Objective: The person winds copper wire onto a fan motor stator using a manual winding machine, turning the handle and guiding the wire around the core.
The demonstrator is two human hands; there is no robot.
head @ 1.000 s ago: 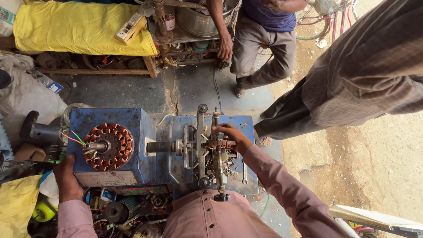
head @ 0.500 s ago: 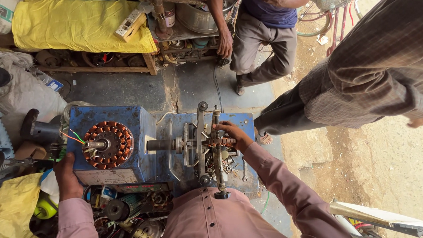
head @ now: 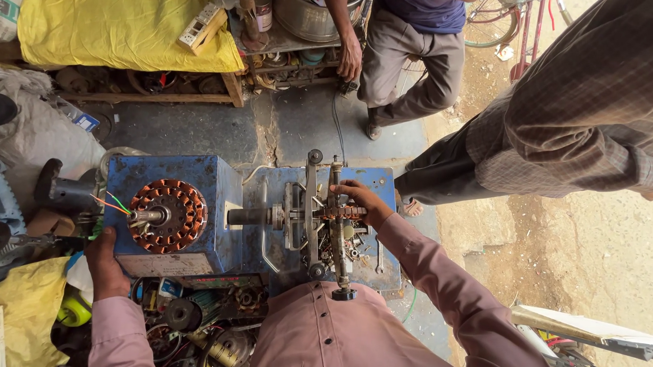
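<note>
The left hand (head: 105,263) grips the blue metal box's (head: 176,171) lower corner beside the round copper-wound stator (head: 166,215); the right hand (head: 362,200) clasps the steel winding frame (head: 318,212).

Open-air workshop in daylight. Grey concrete floor (head: 189,130), cracked, gives way to sandy dirt ground (head: 595,254) on the right. Low wooden bench (head: 161,95) along the far side, draped with a yellow cloth (head: 120,24); cluttered parts beneath. White sack (head: 42,131) at left. Bicycle wheel (head: 510,12) at top right
</note>
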